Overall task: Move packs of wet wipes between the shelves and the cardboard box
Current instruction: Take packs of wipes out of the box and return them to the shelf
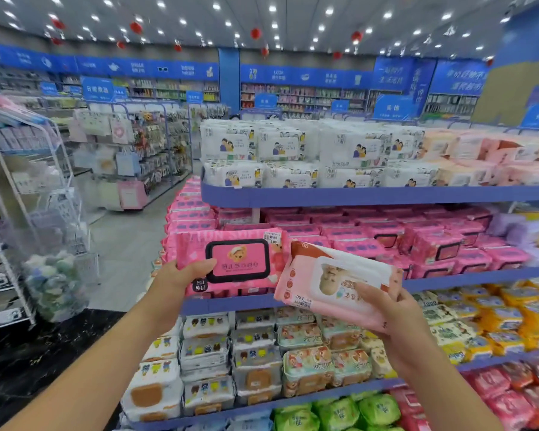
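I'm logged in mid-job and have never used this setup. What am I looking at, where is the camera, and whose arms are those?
There is no machine: the single picture comes from a wide-angle camera worn on a person's head, looking forward and down, so the bare arms are the wearer's own. The left hand holds a bright pink pack with a black-framed lid; the right hand holds a pale pink pack, tilted. Both are in the air before blue-edged shelves stocked with wipes: white packs on top, rows of pink packs below. The cardboard box is not in view.
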Available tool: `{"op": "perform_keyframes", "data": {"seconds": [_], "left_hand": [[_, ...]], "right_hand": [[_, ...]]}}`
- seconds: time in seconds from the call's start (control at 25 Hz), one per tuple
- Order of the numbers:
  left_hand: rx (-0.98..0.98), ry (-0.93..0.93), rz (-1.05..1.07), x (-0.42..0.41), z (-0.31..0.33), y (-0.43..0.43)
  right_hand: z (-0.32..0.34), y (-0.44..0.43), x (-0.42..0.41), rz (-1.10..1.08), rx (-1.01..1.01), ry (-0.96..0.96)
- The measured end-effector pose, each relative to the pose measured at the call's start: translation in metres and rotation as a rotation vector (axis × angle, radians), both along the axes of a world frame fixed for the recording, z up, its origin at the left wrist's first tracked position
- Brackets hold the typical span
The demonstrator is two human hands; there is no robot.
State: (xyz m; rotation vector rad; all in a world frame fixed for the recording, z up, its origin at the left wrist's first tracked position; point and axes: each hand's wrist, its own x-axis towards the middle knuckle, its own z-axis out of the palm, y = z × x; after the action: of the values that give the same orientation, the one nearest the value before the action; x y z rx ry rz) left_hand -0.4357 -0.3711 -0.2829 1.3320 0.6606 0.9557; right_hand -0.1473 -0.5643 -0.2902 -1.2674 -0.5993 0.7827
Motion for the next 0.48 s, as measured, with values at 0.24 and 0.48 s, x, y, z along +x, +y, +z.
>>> {"op": "perform_keyframes", "data": {"seconds": [0.24,0.48], "left_hand": [[-0.035,-0.045,-0.016,0.147,0.023,-0.017],[0.008,-0.025,-0.074,0.234,0.035,-0.014]], "right_hand": [[0.033,-0.022,0.136,0.014,0.049,-0.047],[0.038,-0.022,0.227,-0.041,0.063,-0.012]]}}
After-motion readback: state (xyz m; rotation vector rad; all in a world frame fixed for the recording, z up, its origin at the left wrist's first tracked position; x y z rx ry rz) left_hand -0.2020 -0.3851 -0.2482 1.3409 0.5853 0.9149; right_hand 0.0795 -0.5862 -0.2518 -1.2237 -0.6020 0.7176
